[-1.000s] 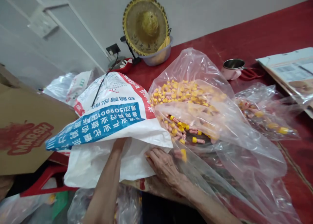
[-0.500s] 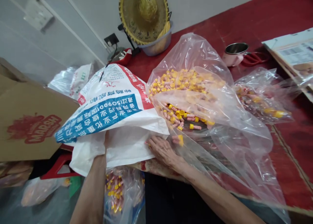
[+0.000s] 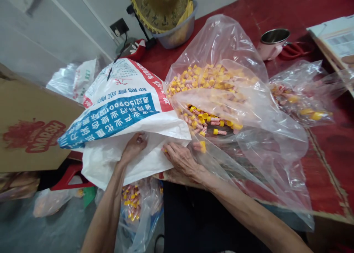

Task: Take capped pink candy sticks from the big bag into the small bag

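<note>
Left grip is laid on the white woven sack with fingers curled; whether cloth is pinched cannot be told. Right grip is held open, spread along the sack's lower edge, just beside a clear plastic bag of yellow-capped pink tubes. Spillage is possible if the sack is released, since the loaded bag is leaned against it. A smaller filled bag is seen below the table edge; a second bag lies farther off on the red table.

White woven sack with blue and red printed bands; yellow caps on pink tubes
</note>
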Demonstrator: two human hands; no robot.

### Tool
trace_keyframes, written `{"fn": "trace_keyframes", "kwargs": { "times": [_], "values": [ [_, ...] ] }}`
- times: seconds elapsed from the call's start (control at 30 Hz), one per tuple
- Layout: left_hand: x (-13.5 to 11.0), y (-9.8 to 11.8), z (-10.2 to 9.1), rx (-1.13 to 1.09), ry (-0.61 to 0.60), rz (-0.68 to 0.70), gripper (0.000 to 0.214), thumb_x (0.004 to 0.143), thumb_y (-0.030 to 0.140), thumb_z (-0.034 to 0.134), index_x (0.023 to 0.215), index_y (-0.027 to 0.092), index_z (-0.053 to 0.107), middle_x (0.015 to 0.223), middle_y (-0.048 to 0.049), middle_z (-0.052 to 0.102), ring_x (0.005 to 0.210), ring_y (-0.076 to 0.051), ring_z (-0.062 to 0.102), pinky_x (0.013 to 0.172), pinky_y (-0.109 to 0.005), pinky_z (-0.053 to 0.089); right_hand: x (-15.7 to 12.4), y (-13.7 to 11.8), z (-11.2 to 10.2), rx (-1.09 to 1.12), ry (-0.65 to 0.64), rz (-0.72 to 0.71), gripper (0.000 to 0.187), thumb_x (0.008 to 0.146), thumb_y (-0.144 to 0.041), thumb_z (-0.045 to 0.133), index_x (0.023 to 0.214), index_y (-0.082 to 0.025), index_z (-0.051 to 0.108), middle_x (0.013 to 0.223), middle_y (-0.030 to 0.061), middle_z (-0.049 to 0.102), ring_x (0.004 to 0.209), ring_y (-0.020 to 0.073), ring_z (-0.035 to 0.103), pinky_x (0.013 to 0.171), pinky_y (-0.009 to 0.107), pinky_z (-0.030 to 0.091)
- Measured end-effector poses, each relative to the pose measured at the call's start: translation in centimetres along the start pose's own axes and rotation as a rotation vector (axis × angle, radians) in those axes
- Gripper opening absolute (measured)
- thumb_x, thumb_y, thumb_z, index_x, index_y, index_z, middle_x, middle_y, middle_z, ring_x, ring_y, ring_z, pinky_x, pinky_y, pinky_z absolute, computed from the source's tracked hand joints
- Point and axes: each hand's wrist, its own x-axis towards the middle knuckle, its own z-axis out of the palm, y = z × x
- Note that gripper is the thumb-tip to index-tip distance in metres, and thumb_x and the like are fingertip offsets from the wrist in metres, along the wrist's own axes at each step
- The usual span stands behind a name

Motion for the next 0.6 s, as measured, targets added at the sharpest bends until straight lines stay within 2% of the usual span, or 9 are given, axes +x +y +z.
{"fn": "trace_keyframes", "kwargs": {
  "times": [0.1, 0.23, 0.3, 0.33, 0.43, 0.5, 0.53, 0.6],
  "values": [
    [-2.8, 0.8, 1.0, -0.138, -0.014, -0.019, 0.069, 0.072, 0.028, 0.063, 0.14, 0.018, 0.057, 0.084, 0.0018, 0.064, 0.073, -0.017, 0.06, 0.07, -0.029, 0.048, -0.1, 0.3, 0.2, -0.031, -0.02, -0.011, 0.017, 0.104, -0.003, 0.06, 0.112, -0.018, 0.065, 0.106, 0.0068, 0.068, 0.093, 0.023, 0.065, 0.08, 0.032, 0.051],
    [-5.9, 2.2, 1.2, -0.181, 0.116, -0.003, 0.076, 0.075, 0.034, 0.07, 0.147, 0.02, 0.053, 0.094, -0.0003, 0.065, 0.084, -0.018, 0.063, 0.081, -0.031, 0.052, 0.2, 0.5, 0.4, 0.03, 0.134, 0.005, 0.009, 0.114, -0.017, 0.059, 0.109, -0.017, 0.066, 0.097, 0.0053, 0.068, 0.087, 0.02, 0.065, 0.076, 0.028, 0.046],
    [-7.1, 3.0, 0.9, -0.171, 0.126, 0.037, 0.078, 0.078, 0.04, 0.072, 0.151, 0.022, 0.053, 0.101, -0.0021, 0.067, 0.088, -0.019, 0.064, 0.083, -0.031, 0.053, 0.2, 0.4, 0.2, 0.024, 0.18, -0.016, 0.011, 0.115, -0.018, 0.056, 0.112, -0.017, 0.067, 0.099, 0.0055, 0.068, 0.09, 0.02, 0.065, 0.078, 0.029, 0.046],
    [-7.7, 3.4, 0.7, -0.165, 0.115, 0.063, 0.076, 0.079, 0.043, 0.072, 0.151, 0.023, 0.055, 0.105, -0.003, 0.068, 0.09, -0.019, 0.064, 0.082, -0.031, 0.054, 0.1, 0.4, 0.1, 0.003, 0.163, -0.029, 0.011, 0.114, -0.016, 0.056, 0.113, -0.017, 0.067, 0.101, 0.0061, 0.069, 0.091, 0.0207, 0.065, 0.079, 0.029, 0.046],
    [-8.4, 4.4, 0.8, -0.16, 0.077, 0.124, 0.065, 0.081, 0.048, 0.07, 0.141, 0.023, 0.064, 0.113, -0.006, 0.069, 0.094, -0.021, 0.065, 0.079, -0.03, 0.054, 0.0, 0.3, -0.2, -0.045, 0.014, -0.033, 0.014, 0.106, -0.006, 0.061, 0.114, -0.015, 0.068, 0.106, 0.0085, 0.071, 0.094, 0.0241, 0.066, 0.083, 0.033, 0.049],
    [-8.3, 4.8, 1.1, -0.182, 0.073, 0.134, 0.064, 0.081, 0.051, 0.07, 0.138, 0.022, 0.066, 0.114, -0.0067, 0.07, 0.091, -0.02, 0.065, 0.077, -0.029, 0.054, 0.2, 0.5, -0.3, 0.013, -0.044, 0.043, 0.014, 0.104, -0.005, 0.062, 0.111, -0.015, 0.068, 0.105, 0.0091, 0.072, 0.092, 0.0244, 0.067, 0.08, 0.033, 0.05],
    [-8.1, 4.9, 1.3, -0.197, 0.075, 0.132, 0.065, 0.081, 0.052, 0.07, 0.138, 0.021, 0.066, 0.113, -0.0068, 0.071, 0.089, -0.019, 0.065, 0.076, -0.029, 0.054, 0.4, 0.6, -0.4, 0.079, -0.026, 0.095, 0.011, 0.107, -0.008, 0.061, 0.11, -0.015, 0.068, 0.104, 0.009, 0.072, 0.09, 0.0239, 0.067, 0.078, 0.032, 0.05],
    [-7.7, 4.8, 1.6, -0.221, 0.078, 0.12, 0.065, 0.079, 0.054, 0.07, 0.134, 0.02, 0.068, 0.112, -0.0072, 0.072, 0.085, -0.018, 0.064, 0.074, -0.028, 0.054, 0.8, 0.9, -0.6, 0.27, 0.109, 0.183, 0.012, 0.113, -0.018, 0.057, 0.109, -0.015, 0.068, 0.102, 0.0082, 0.073, 0.089, 0.0217, 0.068, 0.078, 0.029, 0.049]
  ]
}}
